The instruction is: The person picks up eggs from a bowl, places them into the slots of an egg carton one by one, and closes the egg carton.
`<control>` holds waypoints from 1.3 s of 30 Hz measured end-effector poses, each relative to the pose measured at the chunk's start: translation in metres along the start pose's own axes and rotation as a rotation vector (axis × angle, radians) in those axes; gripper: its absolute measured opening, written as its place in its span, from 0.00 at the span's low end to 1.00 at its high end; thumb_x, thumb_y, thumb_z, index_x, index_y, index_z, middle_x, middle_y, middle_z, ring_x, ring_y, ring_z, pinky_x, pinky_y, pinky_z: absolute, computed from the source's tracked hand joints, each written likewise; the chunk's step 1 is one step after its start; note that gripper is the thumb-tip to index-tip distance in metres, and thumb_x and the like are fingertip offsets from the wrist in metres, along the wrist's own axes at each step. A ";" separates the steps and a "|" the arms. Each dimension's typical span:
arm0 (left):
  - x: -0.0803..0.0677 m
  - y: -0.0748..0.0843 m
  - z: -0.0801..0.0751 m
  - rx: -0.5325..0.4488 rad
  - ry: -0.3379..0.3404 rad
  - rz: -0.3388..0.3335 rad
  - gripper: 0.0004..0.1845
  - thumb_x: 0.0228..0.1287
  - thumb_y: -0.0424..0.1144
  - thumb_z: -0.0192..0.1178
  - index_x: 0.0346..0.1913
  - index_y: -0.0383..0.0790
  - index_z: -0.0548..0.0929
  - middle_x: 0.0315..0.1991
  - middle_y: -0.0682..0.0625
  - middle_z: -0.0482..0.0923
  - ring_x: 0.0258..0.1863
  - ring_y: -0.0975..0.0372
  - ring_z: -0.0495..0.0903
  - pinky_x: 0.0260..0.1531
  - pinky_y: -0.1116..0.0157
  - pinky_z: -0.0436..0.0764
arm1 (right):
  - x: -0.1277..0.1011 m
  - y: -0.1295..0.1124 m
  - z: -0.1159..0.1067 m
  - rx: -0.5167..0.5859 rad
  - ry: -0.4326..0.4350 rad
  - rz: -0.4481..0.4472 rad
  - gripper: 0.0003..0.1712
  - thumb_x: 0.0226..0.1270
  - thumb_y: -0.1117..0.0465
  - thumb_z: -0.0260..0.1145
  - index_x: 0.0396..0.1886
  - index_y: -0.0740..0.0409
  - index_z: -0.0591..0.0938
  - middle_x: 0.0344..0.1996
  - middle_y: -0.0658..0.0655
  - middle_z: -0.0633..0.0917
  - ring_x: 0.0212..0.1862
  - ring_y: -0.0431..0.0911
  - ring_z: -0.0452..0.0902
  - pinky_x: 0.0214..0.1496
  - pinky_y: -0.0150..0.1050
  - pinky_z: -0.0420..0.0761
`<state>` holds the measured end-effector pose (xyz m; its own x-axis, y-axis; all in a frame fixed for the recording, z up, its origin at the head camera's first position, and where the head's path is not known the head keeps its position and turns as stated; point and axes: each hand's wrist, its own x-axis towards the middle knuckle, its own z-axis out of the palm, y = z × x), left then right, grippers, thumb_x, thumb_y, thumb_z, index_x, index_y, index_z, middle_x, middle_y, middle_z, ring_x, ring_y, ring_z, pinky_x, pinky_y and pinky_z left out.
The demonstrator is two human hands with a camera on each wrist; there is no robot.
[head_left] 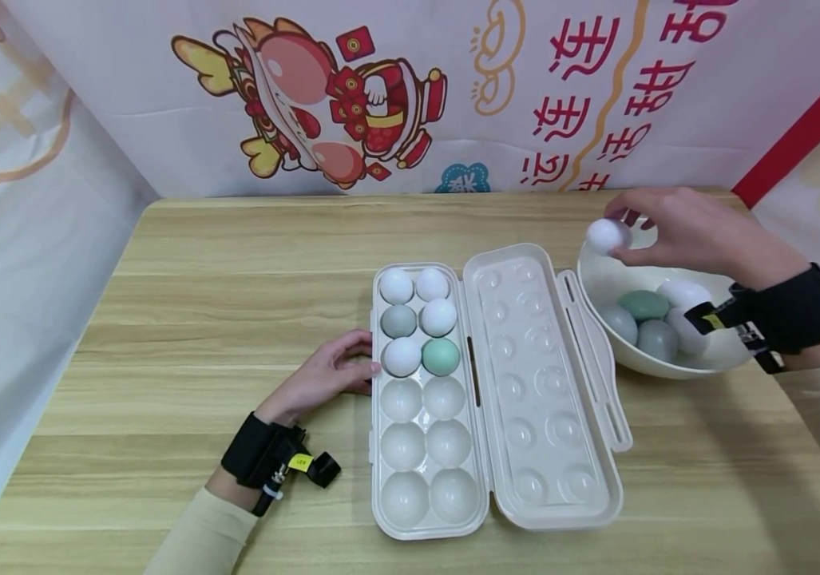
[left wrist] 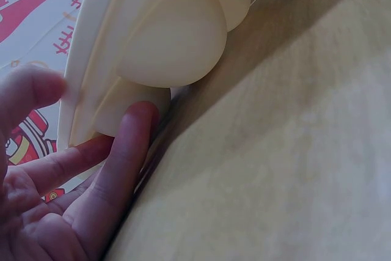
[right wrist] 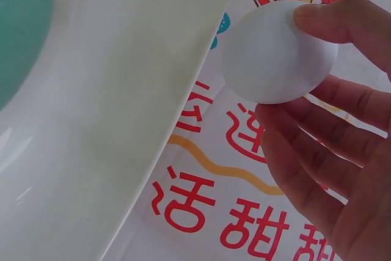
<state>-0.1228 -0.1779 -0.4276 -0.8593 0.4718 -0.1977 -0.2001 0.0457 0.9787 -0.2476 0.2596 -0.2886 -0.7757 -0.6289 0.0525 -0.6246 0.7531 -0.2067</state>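
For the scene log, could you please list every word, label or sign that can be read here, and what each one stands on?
"连连" in red: backdrop banner.
"甜": same banner, upper right, partly cropped.
"运" and "透": same banner, lower down, partly cut off.
"甜" and "连", seen mirrored: the banner in the right wrist view.
Yellow tag on the left wrist strap: too small to read.
Egg carton, bowl: no text.

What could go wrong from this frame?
1. The right hand holds a white egg by the fingertips only, above the bowl rim; a slip could crack it.
2. The left hand merely touches the egg tray side, so the tray could slide during placement.
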 end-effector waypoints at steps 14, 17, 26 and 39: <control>0.001 -0.001 0.000 -0.002 0.000 -0.001 0.21 0.68 0.30 0.57 0.61 0.28 0.69 0.54 0.36 0.72 0.48 0.52 0.78 0.45 0.52 0.83 | 0.010 -0.026 0.001 -0.044 0.042 -0.087 0.28 0.49 0.62 0.78 0.50 0.62 0.78 0.42 0.61 0.82 0.39 0.52 0.77 0.39 0.52 0.84; 0.001 -0.002 0.000 -0.004 0.000 -0.001 0.21 0.68 0.30 0.57 0.61 0.28 0.69 0.54 0.36 0.72 0.48 0.52 0.78 0.45 0.52 0.83 | 0.015 -0.033 0.003 -0.032 0.023 -0.086 0.28 0.49 0.61 0.79 0.50 0.62 0.78 0.43 0.61 0.83 0.40 0.52 0.78 0.41 0.52 0.84; 0.001 -0.002 -0.001 -0.005 -0.006 -0.008 0.22 0.68 0.32 0.58 0.62 0.29 0.68 0.55 0.36 0.71 0.48 0.51 0.79 0.46 0.52 0.82 | 0.024 -0.049 0.010 0.003 0.017 -0.123 0.27 0.49 0.61 0.79 0.50 0.60 0.80 0.45 0.59 0.83 0.43 0.51 0.78 0.45 0.53 0.83; 0.002 -0.004 -0.002 -0.012 -0.006 -0.004 0.22 0.68 0.32 0.58 0.62 0.29 0.68 0.56 0.36 0.71 0.48 0.51 0.78 0.45 0.52 0.83 | 0.034 -0.063 0.006 -0.033 0.045 -0.178 0.26 0.50 0.62 0.78 0.50 0.61 0.79 0.44 0.60 0.83 0.37 0.51 0.80 0.38 0.50 0.84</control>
<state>-0.1245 -0.1787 -0.4315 -0.8558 0.4765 -0.2012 -0.2090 0.0373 0.9772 -0.2340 0.1897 -0.2798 -0.6555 -0.7440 0.1295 -0.7544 0.6371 -0.1581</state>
